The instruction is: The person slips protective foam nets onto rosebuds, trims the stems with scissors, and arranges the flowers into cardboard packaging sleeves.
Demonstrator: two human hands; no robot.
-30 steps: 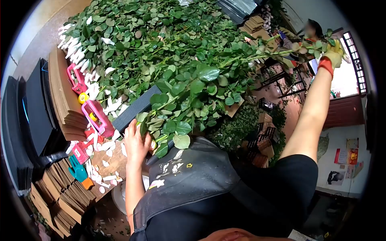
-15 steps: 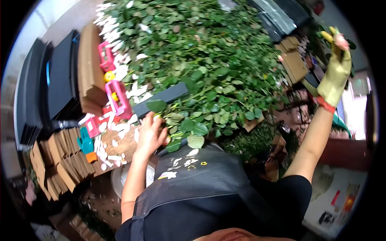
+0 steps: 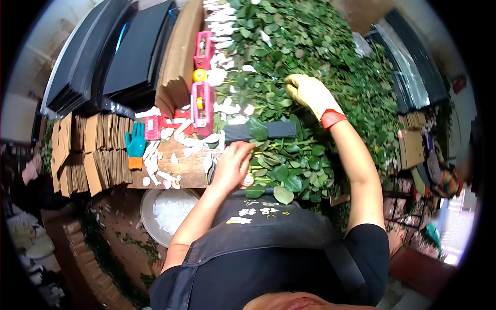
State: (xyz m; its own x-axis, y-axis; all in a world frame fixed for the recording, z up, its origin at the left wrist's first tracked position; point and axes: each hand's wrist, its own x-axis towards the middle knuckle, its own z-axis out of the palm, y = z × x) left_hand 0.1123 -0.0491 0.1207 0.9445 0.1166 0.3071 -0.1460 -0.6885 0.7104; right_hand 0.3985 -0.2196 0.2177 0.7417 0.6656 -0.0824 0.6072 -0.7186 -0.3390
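My bare left hand (image 3: 234,163) is curled at the flower-head end of a small bunch of leafy roses (image 3: 292,183), beside a dark ribbed block (image 3: 258,132). A pale rose head (image 3: 248,180) shows just under its fingers. My right hand (image 3: 310,93), in a pale yellow glove with a red cuff, is over the big heap of green rose stems (image 3: 330,57). Its fingers are bent together at the leaves, and what they pinch is too small to tell. White-wrapped flower heads (image 3: 222,31) line the heap's left edge.
Pink tape dispensers (image 3: 202,108) stand left of the heap. A teal glove (image 3: 136,142), folded cardboard (image 3: 98,155) and white scraps lie on the wooden table (image 3: 191,168). Black sheets (image 3: 139,51) stand behind. Below is a tub of white pieces (image 3: 170,212). Wrapped black boxes (image 3: 408,67) are at the right.
The view has swung to the right. My right hand has come down from far out at the right, where it held a pink rose, to the heap. My left hand stays by the bunch.
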